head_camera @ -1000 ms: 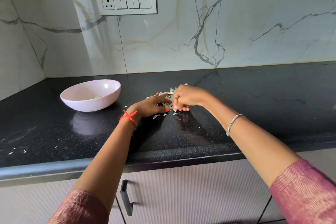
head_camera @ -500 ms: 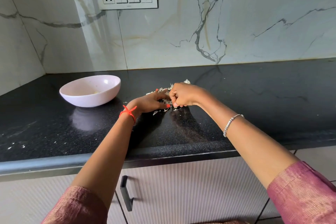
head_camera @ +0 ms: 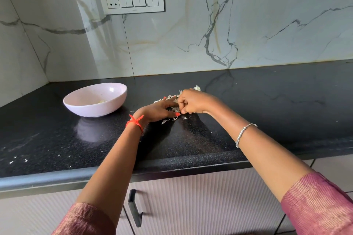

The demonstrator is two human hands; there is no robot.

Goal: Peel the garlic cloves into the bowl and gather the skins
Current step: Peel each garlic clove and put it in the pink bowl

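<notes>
1. Pale pink round ceramic bowl [head_camera: 84, 109]: stands on the counter to the left, well apart from the hands. One pale peeled garlic clove [head_camera: 101, 101] lies inside. Its place on the counter matches half a second ago.

2. Heap of papery white garlic skins [head_camera: 174, 109]: lies on the counter right of the bowl, under and between both hands, with scraps showing behind the right hand and just in front of the left thumb. The spread looks much as before.

3. Left hand [head_camera: 159, 109]: fingers stretched and loosely spread, resting flat on the near-left side of the heap, gripping nothing. It sits where it sat half a second ago.

4. Right hand [head_camera: 193, 102]: fingers curled tight, tips turned down into the skins beside the left thumb. Whether they pinch a skin or a clove cannot be told. The white piece seen at its fingertips a second ago no longer shows.

5. Glossy black speckled stone countertop [head_camera: 267, 112]: carries all the above, and has white flecks near its left front edge.

6. White wall switch plate [head_camera: 131, 1]: sits slightly lower in view than half a second ago.
</notes>
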